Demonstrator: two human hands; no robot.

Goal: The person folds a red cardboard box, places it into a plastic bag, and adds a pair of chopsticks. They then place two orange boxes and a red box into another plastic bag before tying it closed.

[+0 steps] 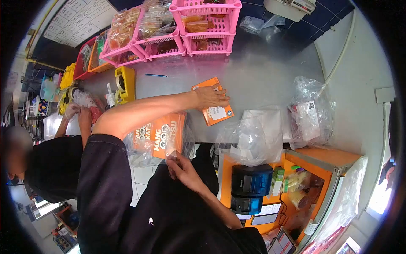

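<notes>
My left hand [211,97] lies palm down with fingers stretched out, resting on an orange printed box [216,113] with a white label. Lower down, my right hand [181,166] is closed, its fingertips pinching the edge of a clear plastic bag [188,142]. Inside or under that plastic are orange boxes [162,142] printed "MANG KATSU", close to the steel table's front edge. My left forearm crosses above them and hides part of them.
Pink baskets [207,31] of packets stand at the back, near a yellow tape dispenser [125,84] and a blue pen [156,75]. Plastic bags [259,133] and a bagged labelled item [311,118] lie right. At left, a co-worker [50,165] handles a bag.
</notes>
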